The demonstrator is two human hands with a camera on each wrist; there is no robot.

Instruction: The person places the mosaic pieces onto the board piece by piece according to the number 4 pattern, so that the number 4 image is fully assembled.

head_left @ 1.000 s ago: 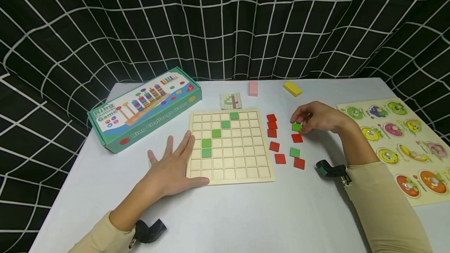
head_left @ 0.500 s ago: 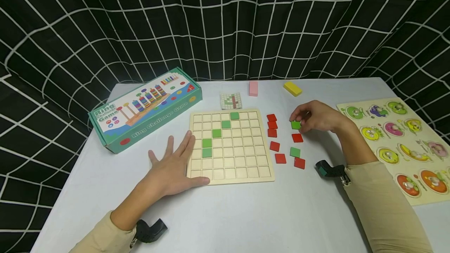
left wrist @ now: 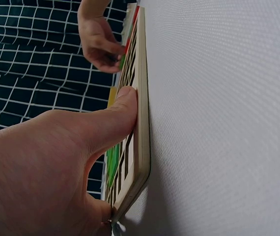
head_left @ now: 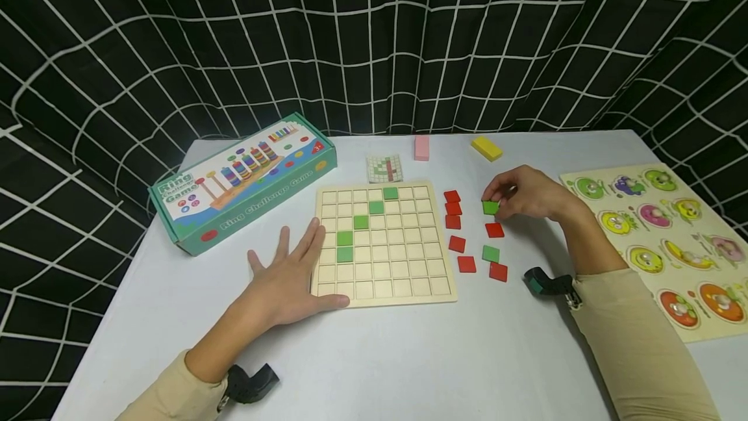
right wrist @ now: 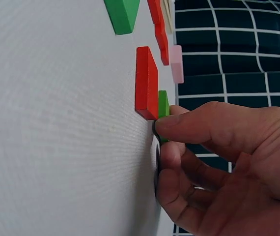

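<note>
A black curtain (head_left: 497,34) with white grid lines hangs in folds behind the table (head_left: 409,362). The tabletop is white.

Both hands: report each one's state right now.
Left hand: open, touching the wooden board.
Right hand: closed, pinching a green tile.

Head view, clock off the grid board (head_left: 382,270): pattern card (head_left: 384,168) at 12 o'clock, print too small to read. Fruit board (head_left: 695,226) at 3, right sleeve (head_left: 643,343) at 4, left sleeve (head_left: 175,390) at 8: all run off frame. Left hand (head_left: 285,286) at 8 covers bits of the grid board's rim. Right hand (head_left: 528,193) at 2 partly hides its green tile (head_left: 490,208), right wrist view likewise.
</note>
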